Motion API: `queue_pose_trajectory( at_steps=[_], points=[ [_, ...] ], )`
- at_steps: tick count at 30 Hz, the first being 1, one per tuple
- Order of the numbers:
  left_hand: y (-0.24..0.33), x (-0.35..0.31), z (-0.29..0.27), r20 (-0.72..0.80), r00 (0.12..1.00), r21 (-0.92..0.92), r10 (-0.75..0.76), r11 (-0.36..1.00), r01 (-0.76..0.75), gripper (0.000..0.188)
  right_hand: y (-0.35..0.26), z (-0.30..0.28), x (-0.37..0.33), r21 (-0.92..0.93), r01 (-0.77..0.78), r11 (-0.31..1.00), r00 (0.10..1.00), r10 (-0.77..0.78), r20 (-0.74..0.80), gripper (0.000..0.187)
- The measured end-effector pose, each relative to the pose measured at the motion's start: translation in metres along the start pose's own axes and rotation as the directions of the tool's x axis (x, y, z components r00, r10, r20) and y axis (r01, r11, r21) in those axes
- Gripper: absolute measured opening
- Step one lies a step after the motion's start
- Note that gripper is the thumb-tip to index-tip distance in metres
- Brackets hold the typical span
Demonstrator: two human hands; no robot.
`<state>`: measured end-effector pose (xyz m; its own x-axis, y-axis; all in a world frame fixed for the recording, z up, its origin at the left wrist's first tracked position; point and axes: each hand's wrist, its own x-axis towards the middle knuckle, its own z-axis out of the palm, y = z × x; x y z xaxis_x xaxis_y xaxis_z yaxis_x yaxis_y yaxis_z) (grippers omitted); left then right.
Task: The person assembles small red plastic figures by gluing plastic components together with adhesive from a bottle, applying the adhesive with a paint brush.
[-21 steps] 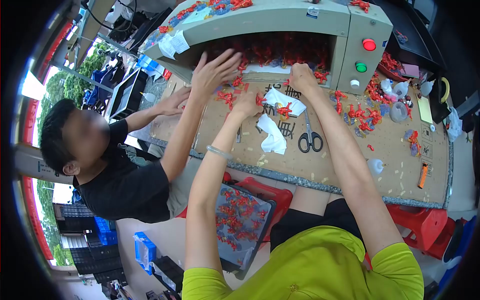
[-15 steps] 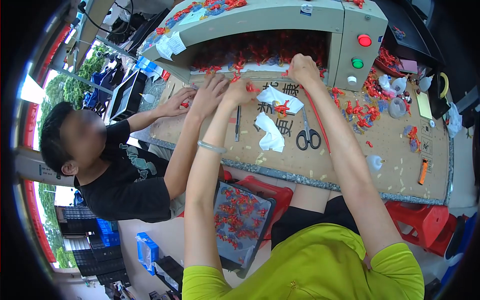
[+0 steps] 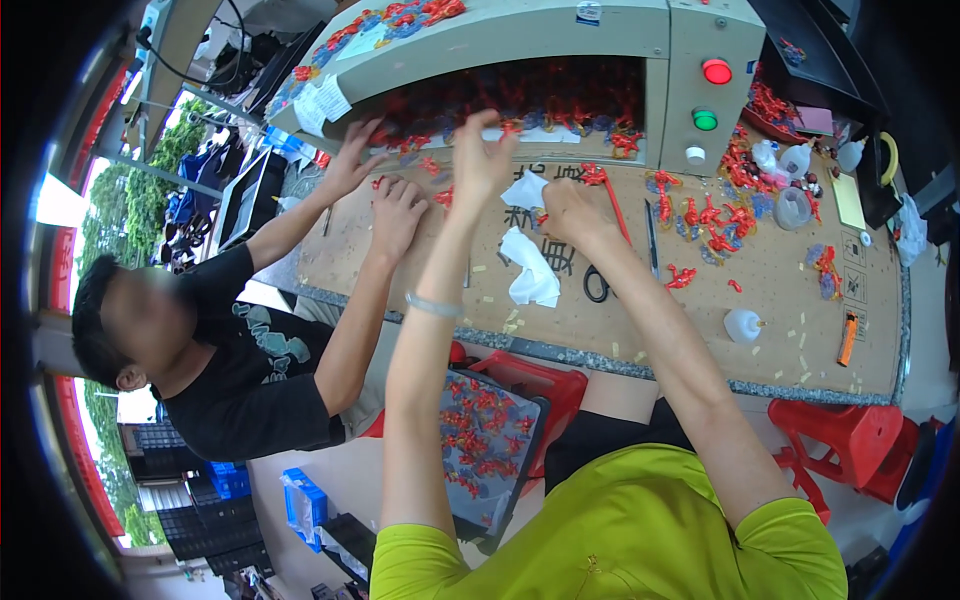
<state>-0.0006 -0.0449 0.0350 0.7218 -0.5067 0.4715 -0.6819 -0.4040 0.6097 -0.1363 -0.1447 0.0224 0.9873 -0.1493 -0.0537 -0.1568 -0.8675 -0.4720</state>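
Note:
My left hand [image 3: 483, 160] is raised at the front of the grey machine's opening [image 3: 655, 110], fingers apart, with small red plastic figures [image 3: 510, 127] behind it. Lower and to the right, my right hand [image 3: 575, 212] is closed in a pinch at the edge of a crumpled white tissue [image 3: 525, 190]. A small red piece [image 3: 542, 217] shows at its fingertips, mostly hidden. A second white tissue [image 3: 532, 270] lies nearer me. Black-handled scissors [image 3: 596, 286] are partly covered by my right forearm. Just beyond that hand lies a thin red rod [image 3: 616, 215], with red figures [image 3: 593, 175] at its far end.
A co-worker's two hands [image 3: 350, 165] work at my left. Red, yellow and blue figures [image 3: 715, 225] are heaped at right, near a clear cup [image 3: 793, 208], a white squeeze bottle [image 3: 743, 325] and an orange cutter [image 3: 847, 340]. A tray of figures [image 3: 480, 450] stands below the table edge.
My right hand has moved from the machine's opening left and down to the tissue, over the red figure there. My left hand has risen toward the opening. The co-worker's far hand has moved up.

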Motion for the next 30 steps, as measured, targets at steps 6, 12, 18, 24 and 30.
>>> queue_pose_trajectory(
  at_steps=[6,12,18,24,30],
  points=[
    [0.027,-0.106,-0.030,0.188,0.964,-0.231,-0.190,0.945,0.231,0.042,0.009,-0.009,0.027,0.008,-0.007,1.000,1.000,0.007,0.010,0.041],
    [0.045,-0.144,-0.051,0.233,0.935,-0.300,-0.269,0.894,0.333,0.042,0.016,-0.062,0.067,0.418,-0.161,0.894,0.828,0.353,-0.435,0.036],
    [0.043,-0.150,-0.056,0.201,0.943,-0.317,-0.265,0.894,0.318,0.041,-0.027,-0.009,-0.010,0.440,0.111,0.891,0.823,0.167,-0.544,0.030],
    [0.059,-0.139,-0.038,0.182,0.959,-0.159,-0.217,0.956,0.247,0.036,-0.028,0.020,-0.121,0.449,0.180,0.875,0.926,0.003,-0.377,0.018],
    [0.026,-0.076,0.006,0.040,0.986,0.196,0.159,0.967,-0.164,0.035,-0.018,0.002,-0.165,0.432,0.136,0.891,0.946,0.012,-0.323,0.014]
  ],
)
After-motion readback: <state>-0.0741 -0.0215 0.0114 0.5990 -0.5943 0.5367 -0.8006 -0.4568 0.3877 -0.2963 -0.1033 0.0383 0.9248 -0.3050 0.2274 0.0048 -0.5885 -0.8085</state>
